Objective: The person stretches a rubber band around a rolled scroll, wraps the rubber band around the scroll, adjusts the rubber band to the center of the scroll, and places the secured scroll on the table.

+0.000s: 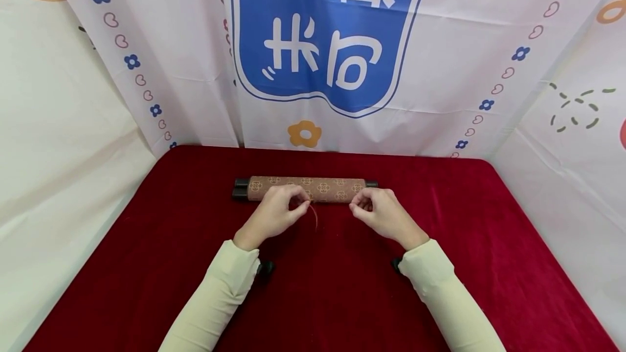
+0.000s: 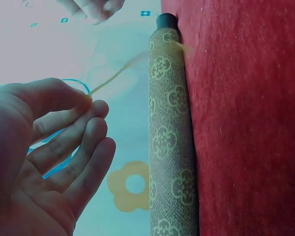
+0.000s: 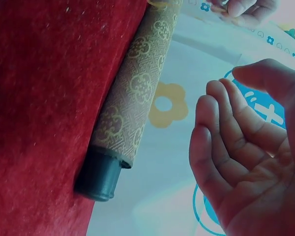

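**Thin cord pinched in left hand, right hand holding nothing, rolled scroll just beyond**

The left hand grasps the orange-yellow cord between thumb and index fingertip; other fingers loosely bent, palm visible in left wrist view. The right hand is released: fingers softly curved, thumb apart from the fingertips, nothing between them. Hands well apart, both on the near side of the scroll, right one near its right end.

The cord's loose tail hangs down from the pinch in the head view. Left wrist view: cord stretches from the fingertips toward the scroll, blurred at that end.

The scroll is rolled up, brown with gold flower pattern, lying crosswise on the red cloth-covered counter, toward the far edge. Dark rod ends stick out at left, more dark at right.

Pale sleeves on both arms, small dark items at the cuffs. Behind the counter: white backdrop with blue badge, white characters, orange flower below it.
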Tool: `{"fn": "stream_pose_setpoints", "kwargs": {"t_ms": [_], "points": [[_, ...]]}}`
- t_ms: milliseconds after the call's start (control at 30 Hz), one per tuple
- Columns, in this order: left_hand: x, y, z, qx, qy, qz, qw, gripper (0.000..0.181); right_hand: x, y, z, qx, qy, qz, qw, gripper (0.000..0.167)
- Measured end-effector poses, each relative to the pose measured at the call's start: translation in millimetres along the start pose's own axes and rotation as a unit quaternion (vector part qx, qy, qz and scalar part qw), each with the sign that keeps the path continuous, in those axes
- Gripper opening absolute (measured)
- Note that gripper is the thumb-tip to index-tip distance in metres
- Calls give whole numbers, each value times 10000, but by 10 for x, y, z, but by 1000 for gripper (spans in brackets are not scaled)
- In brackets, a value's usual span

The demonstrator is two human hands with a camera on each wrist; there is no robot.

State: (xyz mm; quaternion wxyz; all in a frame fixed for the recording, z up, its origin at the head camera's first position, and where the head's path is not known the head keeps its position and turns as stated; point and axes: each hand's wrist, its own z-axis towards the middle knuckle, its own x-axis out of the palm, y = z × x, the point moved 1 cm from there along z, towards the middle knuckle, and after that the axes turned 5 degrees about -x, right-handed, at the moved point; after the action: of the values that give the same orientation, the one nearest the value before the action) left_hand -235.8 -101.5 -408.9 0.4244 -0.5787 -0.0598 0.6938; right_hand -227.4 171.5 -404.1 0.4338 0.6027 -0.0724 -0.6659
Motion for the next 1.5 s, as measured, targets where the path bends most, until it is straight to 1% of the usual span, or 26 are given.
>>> {"fn": "stream_pose_setpoints", "kwargs": {"t_ms": [233,433,600,733,867,1100,1200,1367,1500], "points": [[51,-72,15,254,115,-67,9996,5,28,89,11,-295,106,-2,9995,8],[101,-119,7,430,248,-64,9987,5,65,135,14,-399,301,-15,9987,22],[145,-165,4,585,387,-88,9975,5,114,171,7,-534,488,-111,9973,27],[174,-199,8,730,439,-32,9964,5,149,197,-5,-668,561,-149,9961,27],[192,-241,13,840,452,-1,9954,5,185,209,-6,-838,551,-206,9947,22],[206,-276,-3,838,490,6,9953,6,228,206,6,-1189,437,-202,9917,7],[196,-273,-10,818,483,21,9955,5,222,205,4,-1229,412,-275,9912,2],[163,-222,-5,697,517,-54,9962,5,188,162,-7,-1155,367,-285,9922,7],[133,-168,0,620,438,-117,9970,5,148,129,-9,-1065,289,-240,9936,8]]}}
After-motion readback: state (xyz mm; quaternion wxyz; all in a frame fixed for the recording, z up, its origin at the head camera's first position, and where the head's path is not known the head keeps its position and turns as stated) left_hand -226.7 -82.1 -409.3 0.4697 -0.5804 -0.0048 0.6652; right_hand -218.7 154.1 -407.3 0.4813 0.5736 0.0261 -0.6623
